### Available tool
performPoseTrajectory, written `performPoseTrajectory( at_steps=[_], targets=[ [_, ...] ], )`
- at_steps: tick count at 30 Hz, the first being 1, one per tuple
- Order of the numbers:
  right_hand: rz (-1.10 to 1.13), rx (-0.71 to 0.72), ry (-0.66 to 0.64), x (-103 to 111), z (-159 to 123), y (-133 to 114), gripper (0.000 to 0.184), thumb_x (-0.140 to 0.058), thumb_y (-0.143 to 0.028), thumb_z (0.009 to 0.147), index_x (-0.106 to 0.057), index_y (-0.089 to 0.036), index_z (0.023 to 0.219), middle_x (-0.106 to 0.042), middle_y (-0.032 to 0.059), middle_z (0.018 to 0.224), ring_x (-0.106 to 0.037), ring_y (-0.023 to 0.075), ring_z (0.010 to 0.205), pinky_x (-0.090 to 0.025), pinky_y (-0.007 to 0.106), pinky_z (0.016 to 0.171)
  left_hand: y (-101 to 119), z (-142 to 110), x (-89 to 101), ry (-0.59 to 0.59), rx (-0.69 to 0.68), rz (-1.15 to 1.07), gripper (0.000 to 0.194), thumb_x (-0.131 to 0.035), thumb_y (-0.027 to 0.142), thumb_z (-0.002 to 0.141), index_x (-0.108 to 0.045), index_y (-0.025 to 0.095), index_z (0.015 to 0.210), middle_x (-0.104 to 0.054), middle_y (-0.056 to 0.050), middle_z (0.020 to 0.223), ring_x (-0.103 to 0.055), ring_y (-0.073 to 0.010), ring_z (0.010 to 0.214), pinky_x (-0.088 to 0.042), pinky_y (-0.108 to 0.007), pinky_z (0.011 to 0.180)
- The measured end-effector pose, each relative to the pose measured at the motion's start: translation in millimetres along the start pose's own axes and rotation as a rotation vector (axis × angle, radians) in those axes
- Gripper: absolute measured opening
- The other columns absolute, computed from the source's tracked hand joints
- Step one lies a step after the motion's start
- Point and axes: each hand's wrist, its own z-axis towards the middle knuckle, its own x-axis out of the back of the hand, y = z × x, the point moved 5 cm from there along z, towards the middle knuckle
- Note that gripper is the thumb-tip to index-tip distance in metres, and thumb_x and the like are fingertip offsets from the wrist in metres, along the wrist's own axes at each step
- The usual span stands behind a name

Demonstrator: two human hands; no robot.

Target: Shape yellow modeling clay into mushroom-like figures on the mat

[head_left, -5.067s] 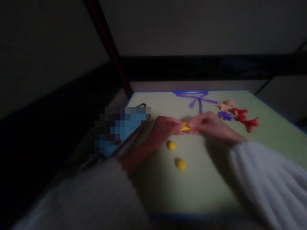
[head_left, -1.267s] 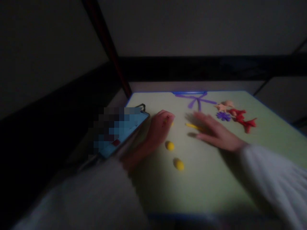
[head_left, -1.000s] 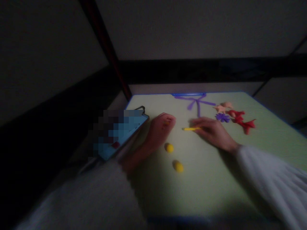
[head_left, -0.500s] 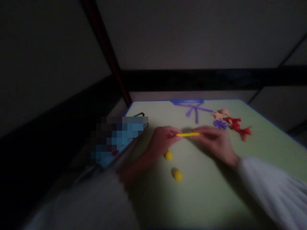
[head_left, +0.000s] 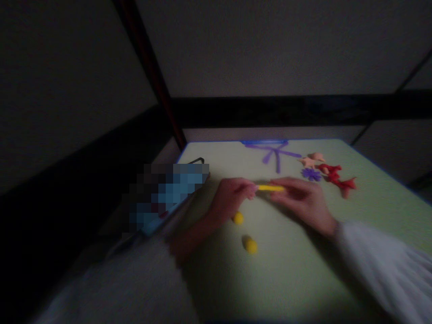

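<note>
– Two yellow balls sit on the desk (head_left: 290, 288), a near ball (head_left: 251, 246) and a far ball (head_left: 238, 218). What's past them?

– Both hands, with a yellow strip (head_left: 269, 188) spanning the gap. The left hand (head_left: 231, 196) pinches one end; the right hand (head_left: 303, 198) pinches the other between thumb and fingers.

– How should they handle it?

– Lightly, I'd say. It looks soft, so hard pressure could flatten it. Support both ends evenly, hold it level, and mind the far ball just beside the left hand.

– And beyond?

– Red pieces (head_left: 346, 184), then a purple flower (head_left: 311, 174), pale pieces (head_left: 308, 162) and purple strips (head_left: 278, 161), all apart from the fingers.
</note>
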Motion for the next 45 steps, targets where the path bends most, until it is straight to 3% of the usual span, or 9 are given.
performPoseTrajectory(
  at_steps=[3, 8, 14, 20, 37, 45],
  targets=[
    [0.001, 0.099, -0.037, -5, -2, -5, 0.023, -0.072, -0.031, 0.072, -0.072, -0.018, 0.09, -0.072, 0.0076, 0.082, -0.066, 0.0175, 0.071, -0.055, 0.029, 0.061, 4, -2, -4.9, -0.047, -0.005, -0.007, 0.02, -0.057, 0.03, 0.076, -0.067, 0.016, 0.066, -0.065, -0.001, 0.059, -0.06, -0.0129, 0.06, -0.048, -0.023, 0.06],
    [0.014, 0.16, -0.121, -10, -4, -12, 0.012, -0.068, -0.028, 0.077, -0.074, -0.019, 0.083, -0.068, 0.0044, 0.071, -0.062, 0.0135, 0.062, -0.05, 0.025, 0.056, 10, -8, -14.0, -0.163, -0.004, -0.062, 0.022, -0.056, 0.03, 0.076, -0.067, 0.015, 0.066, -0.064, -0.001, 0.057, -0.057, -0.0108, 0.056, -0.045, -0.022, 0.058],
    [0.029, 0.194, -0.09, -5, -5, -17, 0.012, -0.065, -0.024, 0.079, -0.073, -0.018, 0.086, -0.067, 0.0051, 0.074, -0.061, 0.0136, 0.065, -0.049, 0.025, 0.057, 14, -10, -16.7, -0.306, 0.036, -0.22, 0.033, -0.047, 0.035, 0.082, -0.068, 0.012, 0.069, -0.066, -0.005, 0.063, -0.056, -0.0106, 0.058, -0.043, -0.022, 0.058],
    [0.003, 0.282, -0.169, -10, -9, -28, 0.015, -0.064, -0.022, 0.081, -0.073, -0.022, 0.093, -0.067, 0.0043, 0.075, -0.061, 0.0126, 0.067, -0.05, 0.024, 0.061, 21, -10, -14.4, -0.3, -0.018, -0.086, 0.028, -0.052, 0.029, 0.078, -0.064, 0.015, 0.058, -0.061, -0.001, 0.055, -0.052, -0.0102, 0.055, -0.041, -0.022, 0.059],
    [-0.02, 0.401, -0.103, -13, -20, -41, 0.019, -0.059, -0.017, 0.084, -0.071, -0.025, 0.096, -0.06, 0.0033, 0.077, -0.059, 0.0122, 0.067, -0.048, 0.023, 0.054, 26, -14, -19.4, -0.334, -0.075, -0.075, 0.027, -0.058, 0.036, 0.073, -0.063, 0.017, 0.053, -0.054, 0.001, 0.052, -0.048, -0.0112, 0.054, -0.037, -0.025, 0.055],
    [-0.016, 0.288, 0.014, -5, -10, -29, 0.024, -0.069, -0.022, 0.076, -0.07, -0.027, 0.1, -0.067, 0.0039, 0.085, -0.063, 0.0169, 0.079, -0.053, 0.03, 0.066, 15, -5, -9.8, -0.26, 0.001, -0.168, 0.028, -0.053, 0.031, 0.079, -0.065, 0.015, 0.061, -0.064, -0.001, 0.059, -0.053, -0.01, 0.058, -0.042, -0.022, 0.059]
  ],
)
